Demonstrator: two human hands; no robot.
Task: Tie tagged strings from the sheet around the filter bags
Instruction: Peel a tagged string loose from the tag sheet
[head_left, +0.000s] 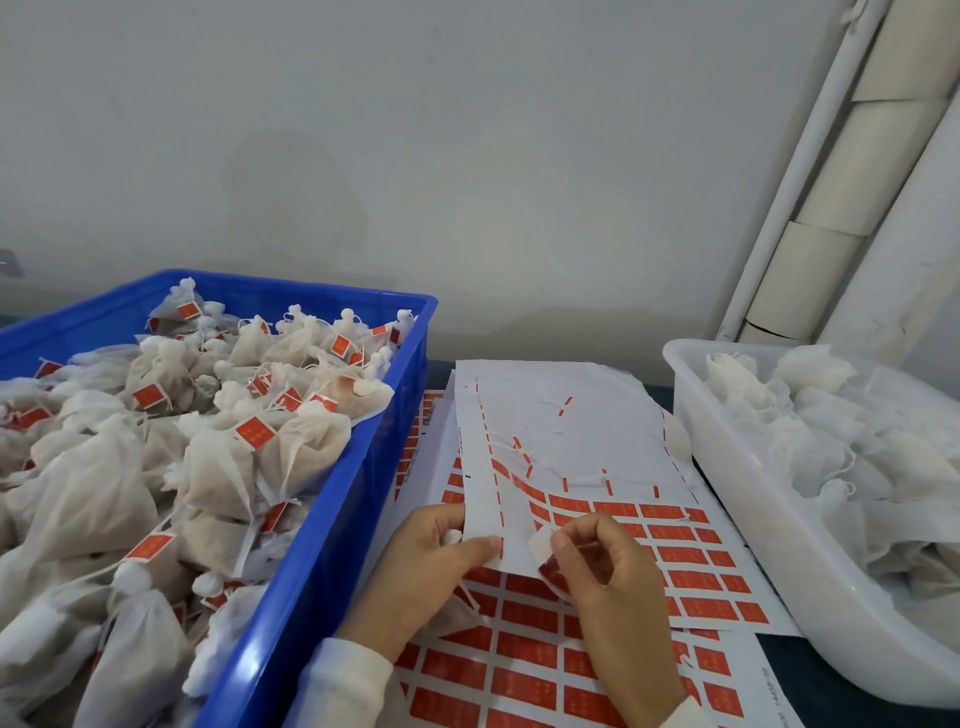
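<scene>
A white sheet of red tags with strings lies on the table between two bins, on top of more tag sheets. My left hand holds a white filter bag by its gathered neck and presses its thumb on the sheet's near edge. My right hand pinches a red tag at that same edge, peeling it up. Much of the top sheet is stripped bare; red tags remain in its lower rows.
A blue crate at the left is piled with tied, tagged bags. A white tub at the right holds untied white bags. Cardboard tubes and a white pipe lean against the wall at the back right.
</scene>
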